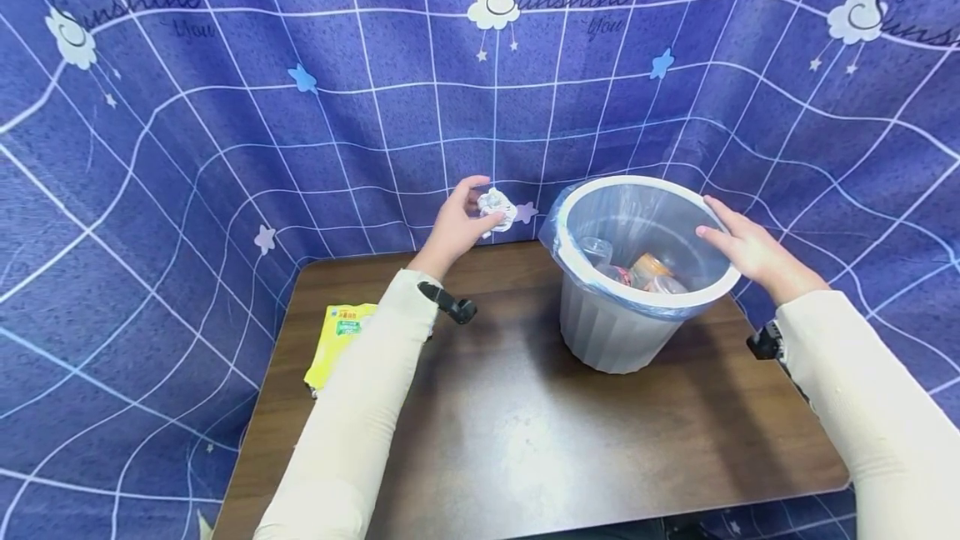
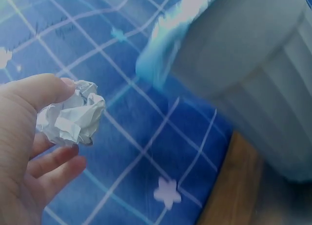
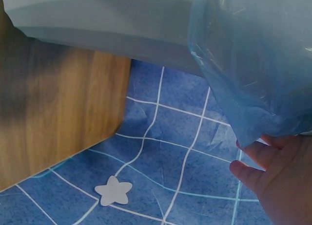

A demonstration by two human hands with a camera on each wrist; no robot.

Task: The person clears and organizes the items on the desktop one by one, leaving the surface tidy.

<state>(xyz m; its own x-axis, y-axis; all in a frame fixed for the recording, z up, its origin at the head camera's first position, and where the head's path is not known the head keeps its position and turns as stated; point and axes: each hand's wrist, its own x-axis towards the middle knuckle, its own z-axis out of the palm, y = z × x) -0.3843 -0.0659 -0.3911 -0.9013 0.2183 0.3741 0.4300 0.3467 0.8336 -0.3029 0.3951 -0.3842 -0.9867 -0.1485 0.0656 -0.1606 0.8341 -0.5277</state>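
My left hand (image 1: 454, 227) pinches a crumpled ball of white paper (image 1: 497, 211) between thumb and fingers, left of the bin and above the table. In the left wrist view, the thumb presses on the paper ball (image 2: 78, 113) while the lower fingers spread beneath it. A light grey trash bin (image 1: 607, 332) with a clear bluish liner stands upright at the table's right. At its right rim, my right hand (image 1: 757, 255) holds on, thumb reaching over the inside. The right wrist view shows fingertips (image 3: 248, 161) outside, against the liner (image 3: 253, 88); part of that hand is hidden.
Inside the bin lie several discarded items, including clear plastic containers (image 1: 595, 251) and something orange-capped (image 1: 651, 265). A yellow packet (image 1: 330, 348) lies on the brown table (image 1: 480, 407) at left, partly behind my left sleeve. A blue gridded curtain (image 1: 420, 107) hangs behind the table.
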